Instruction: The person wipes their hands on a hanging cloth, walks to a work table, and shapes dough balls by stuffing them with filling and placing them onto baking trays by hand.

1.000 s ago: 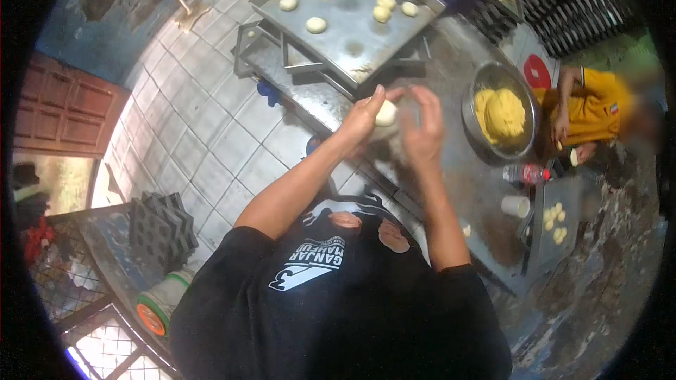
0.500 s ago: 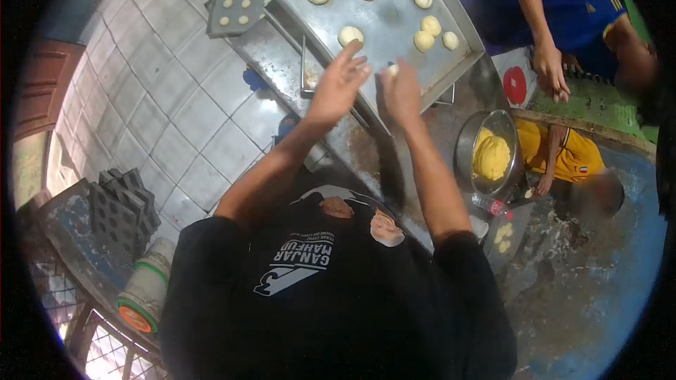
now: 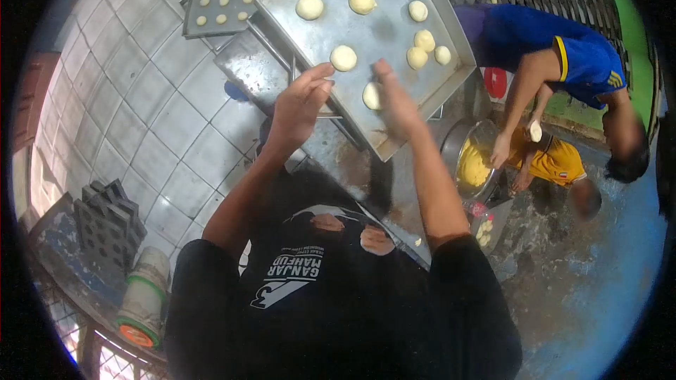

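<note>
A metal baking tray holds several round pale dough balls. My right hand is over the tray's near part, blurred, with its fingers stretched out. A dough ball lies against its inner side, partly covered by it. At the tray's left edge is my left hand, empty, its fingers loosely bent and apart. Just beyond those fingertips sits another dough ball on the tray.
A second tray with small dough pieces is at the far left. On the right, a person in blue reaches to a metal bowl of yellow dough. Another person in yellow is beside it. Dark moulds stand lower left.
The dough ball from my right hand now rests on the tray beside that hand. My left hand has moved left and down. The person in blue has leaned in and reached to the bowl.
</note>
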### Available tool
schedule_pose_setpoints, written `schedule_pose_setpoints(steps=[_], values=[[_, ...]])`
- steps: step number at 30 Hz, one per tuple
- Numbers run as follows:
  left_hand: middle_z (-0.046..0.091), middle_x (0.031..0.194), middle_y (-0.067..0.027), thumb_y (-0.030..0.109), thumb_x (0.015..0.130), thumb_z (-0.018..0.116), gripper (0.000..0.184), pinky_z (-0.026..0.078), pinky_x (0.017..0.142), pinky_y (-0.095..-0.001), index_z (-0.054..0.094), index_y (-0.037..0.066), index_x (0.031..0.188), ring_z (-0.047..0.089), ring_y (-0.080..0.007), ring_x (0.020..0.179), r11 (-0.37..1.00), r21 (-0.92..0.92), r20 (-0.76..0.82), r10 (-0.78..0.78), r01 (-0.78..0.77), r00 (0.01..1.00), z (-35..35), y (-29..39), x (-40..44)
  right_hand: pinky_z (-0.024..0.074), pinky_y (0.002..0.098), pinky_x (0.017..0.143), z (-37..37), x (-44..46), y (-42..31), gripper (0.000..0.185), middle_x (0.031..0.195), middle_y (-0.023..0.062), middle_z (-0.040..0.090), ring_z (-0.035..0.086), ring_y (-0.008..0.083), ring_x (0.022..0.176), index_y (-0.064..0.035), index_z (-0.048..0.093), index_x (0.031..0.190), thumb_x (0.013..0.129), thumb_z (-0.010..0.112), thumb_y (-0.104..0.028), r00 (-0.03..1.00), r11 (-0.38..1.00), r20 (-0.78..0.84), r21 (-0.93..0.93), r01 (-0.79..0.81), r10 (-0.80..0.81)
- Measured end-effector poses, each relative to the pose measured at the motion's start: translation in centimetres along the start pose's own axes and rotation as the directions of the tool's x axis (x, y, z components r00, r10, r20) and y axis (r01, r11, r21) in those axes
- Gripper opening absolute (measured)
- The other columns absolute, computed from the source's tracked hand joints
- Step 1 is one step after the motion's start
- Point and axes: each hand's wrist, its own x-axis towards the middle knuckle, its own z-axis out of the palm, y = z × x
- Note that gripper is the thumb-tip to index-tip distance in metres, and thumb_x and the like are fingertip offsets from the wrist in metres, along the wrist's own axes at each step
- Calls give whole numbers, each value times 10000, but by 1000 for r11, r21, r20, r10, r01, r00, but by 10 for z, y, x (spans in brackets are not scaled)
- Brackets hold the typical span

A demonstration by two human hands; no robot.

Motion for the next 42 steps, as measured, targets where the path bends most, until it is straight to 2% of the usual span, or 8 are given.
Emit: schedule_pose_setpoints(steps=[2,7,12,17,22,31,38,42], values=[[657,1309,-162,135,1021,539,387,475,1025,-309,550,-32,1370,637,-208,1181,995,92,85,23,-30,996,0,2,-1,437,424,1066,-53,7,-11,488,1321,175,625,592,283,1196,33,594,1317,1062,467,-362,978,813,-65,569,-128,199],[694,1173,-140,123,1028,535,315,524,901,-299,579,-38,1296,678,-172,1014,999,12,134,-49,48,990,28,-3,-10,514,353,808,-56,41,19,305,958,102,714,651,184,858,29,691,1139,921,678,-184,793,977,-609,-183,-113,-22],[679,1186,-163,156,1053,519,352,516,909,-302,531,-39,1347,662,-175,1025,987,135,129,72,-90,989,82,-33,-42,525,374,809,-50,-33,-27,363,933,162,714,679,252,861,28,693,1133,860,716,-210,882,967,-437,244,-73,177],[657,1129,-121,292,1096,472,384,505,874,-309,564,-39,1267,629,-170,977,962,-240,126,-103,131,987,158,-68,-83,527,419,828,-33,-201,-38,334,961,179,690,680,328,913,1,693,1148,871,716,-184,860,956,-425,-194,218,-282],[611,916,-39,372,1086,482,378,469,758,-305,623,25,1037,565,-144,838,924,376,284,-42,-71,958,230,-107,-167,527,404,826,-49,-332,15,333,978,202,676,678,342,930,10,671,1187,882,710,-116,780,980,-610,31,197,-138],[631,1023,-67,427,1059,523,417,468,795,-334,622,28,1131,570,-138,923,926,214,423,-374,310,826,334,-142,-270,535,260,762,-78,-471,83,256,968,72,720,662,116,836,48,646,1199,979,662,-83,813,507,-432,838,201,392],[668,1215,-64,264,971,653,443,492,941,-305,584,67,1362,630,-170,1069,836,547,545,-399,48,737,297,-240,-243,472,512,938,-62,-434,178,237,952,194,687,635,435,978,-38,698,1141,962,587,-146,765,993,-637,-119,28,-98],[664,1267,-66,151,941,688,410,499,936,-300,607,64,1334,626,-152,1103,824,495,511,-533,276,675,331,-221,-216,484,446,961,-128,-409,169,225,1059,206,691,641,364,1009,-38,712,1117,956,606,-156,797,998,-602,10,62,-44]])
